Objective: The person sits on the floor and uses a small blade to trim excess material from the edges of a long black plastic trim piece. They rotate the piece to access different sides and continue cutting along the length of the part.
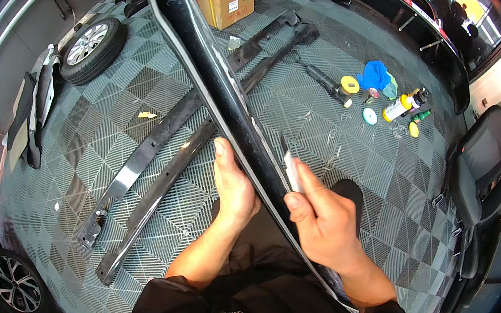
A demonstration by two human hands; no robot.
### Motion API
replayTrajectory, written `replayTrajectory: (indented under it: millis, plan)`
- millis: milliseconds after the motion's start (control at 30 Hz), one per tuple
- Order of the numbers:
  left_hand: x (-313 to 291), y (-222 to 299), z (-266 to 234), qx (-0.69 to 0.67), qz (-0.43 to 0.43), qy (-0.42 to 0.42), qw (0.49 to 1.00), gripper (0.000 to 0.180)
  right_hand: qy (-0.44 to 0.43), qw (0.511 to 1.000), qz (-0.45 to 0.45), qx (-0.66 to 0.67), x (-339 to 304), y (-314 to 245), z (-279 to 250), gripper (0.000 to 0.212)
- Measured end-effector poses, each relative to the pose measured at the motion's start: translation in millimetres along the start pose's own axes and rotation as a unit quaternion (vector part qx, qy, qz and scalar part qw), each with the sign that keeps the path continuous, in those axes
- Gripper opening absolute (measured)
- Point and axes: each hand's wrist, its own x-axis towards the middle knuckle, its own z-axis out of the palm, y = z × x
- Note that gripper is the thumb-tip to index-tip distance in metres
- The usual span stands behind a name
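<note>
You've got the long, glossy black, channel-shaped panel w/ a pale rim upright-ish in front of you, slanting from far L to near R, its near end b/w your forearms. Your L hand is at its left edge: thumb up & apart, fingers out of sight behind, so can't tell how tight that grip is. Your R hand is closed, thumb & index pinching the slim white tool w/ a dark pointed tip, tip aimed far, just beside the panel's right edge; can't tell if it touches.

Progress, judging by looks: work on the panel's under way, not finished, since panel & tool are both in hand. Panel looks to be in one piece; pale marks run along its R edge, but can't tell how much is done or what's left.

On the grey-green tiled floor, far L of you, lie the flat dull-black bar & the rounded shiny black bar, side by side, approx parallel, no hand on either. Far R: bright blue crumpled cloth & white-and-yellow bottle, both out of your hands
</note>
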Motion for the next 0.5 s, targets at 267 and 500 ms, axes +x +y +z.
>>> replayTrajectory:
  millis: [267,500]
  plan:
    - [-9.8,3.6,-12.8,0.082,0.037,0.006,0.996,0.065,-0.004,0.996,-0.028,-0.088,1.1,-16.0,28.8,0.050]
    - [-22.6,12.7,-12.7,0.132,0.025,0.026,0.991,0.067,-0.005,0.987,-0.074,-0.145,0.4,-17.3,31.9,0.053]
